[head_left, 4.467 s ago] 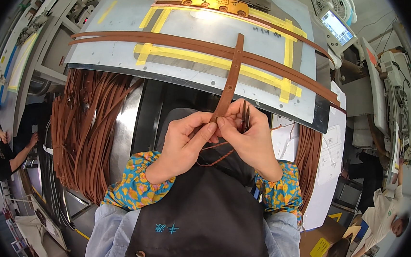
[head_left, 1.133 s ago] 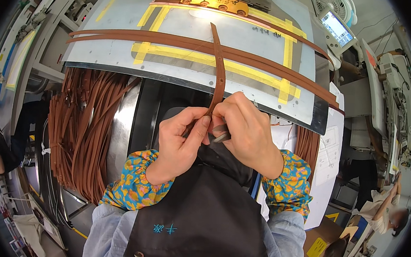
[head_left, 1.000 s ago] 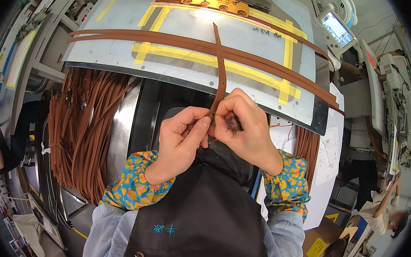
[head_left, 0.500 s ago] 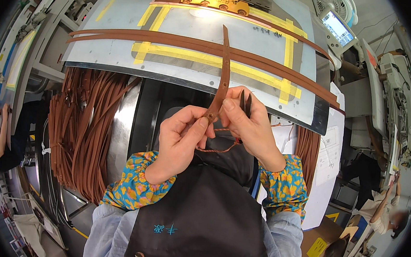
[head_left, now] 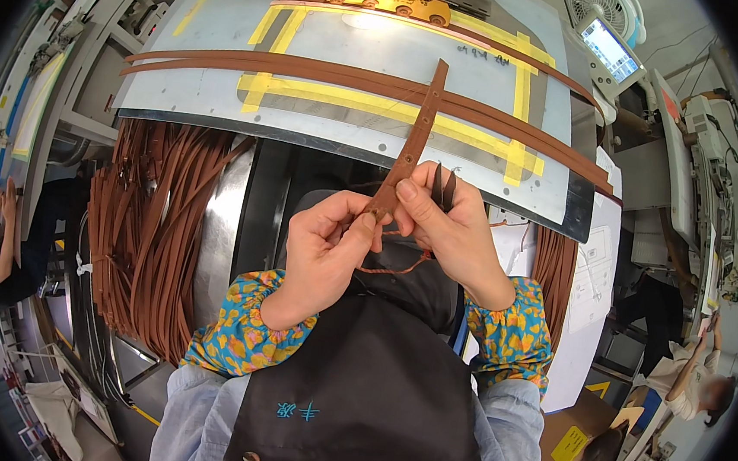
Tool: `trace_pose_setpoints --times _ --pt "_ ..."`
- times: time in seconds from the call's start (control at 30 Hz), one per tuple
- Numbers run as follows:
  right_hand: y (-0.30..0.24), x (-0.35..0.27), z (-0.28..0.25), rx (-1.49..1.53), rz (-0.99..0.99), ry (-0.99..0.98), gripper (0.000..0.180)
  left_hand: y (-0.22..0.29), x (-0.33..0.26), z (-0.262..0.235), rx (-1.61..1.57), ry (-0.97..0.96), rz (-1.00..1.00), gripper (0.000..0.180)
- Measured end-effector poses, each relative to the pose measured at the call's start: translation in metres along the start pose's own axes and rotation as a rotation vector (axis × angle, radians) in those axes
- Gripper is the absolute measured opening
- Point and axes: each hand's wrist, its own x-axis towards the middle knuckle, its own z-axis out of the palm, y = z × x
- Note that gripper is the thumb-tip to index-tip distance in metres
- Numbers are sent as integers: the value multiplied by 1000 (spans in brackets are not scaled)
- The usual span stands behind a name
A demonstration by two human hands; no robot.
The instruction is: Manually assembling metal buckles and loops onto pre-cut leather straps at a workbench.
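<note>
Between my two hands is a brown leather strap (head_left: 417, 139) with a row of small holes. Its free end reaches up over the worktable. My left hand (head_left: 326, 243) is closed, thumb and fingers pinching the strap's near end. My right hand (head_left: 454, 228) also grips the strap with thumb and forefinger, just above the left. Dark thread snips (head_left: 443, 187) are tucked in the right hand, their two pointed blades sticking up apart. A twisted reddish cord (head_left: 401, 269) hangs below the hands, partly hidden by them.
Long brown straps (head_left: 312, 72) lie across the white worktable (head_left: 171, 98), marked with yellow tape. A yellow template (head_left: 391, 3) sits under a lit machine head. Bundled straps (head_left: 156, 240) hang at left, more (head_left: 552, 271) at right. A screen (head_left: 608, 50) and fan stand far right.
The strap's free end has swung to the right and lower, tilting it more. Both hands keep their hold, with only slight finger shifts.
</note>
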Motion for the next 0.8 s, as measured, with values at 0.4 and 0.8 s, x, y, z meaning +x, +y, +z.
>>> trace_pose_setpoints --times 0.4,0.8 --pt "-16 -27 -1 -1029 -628 103 37 -1 -1 2 23 -11 70 16" --pt "-16 -24 6 -1190 -699 98 45 2 -2 1 -13 -32 30 11"
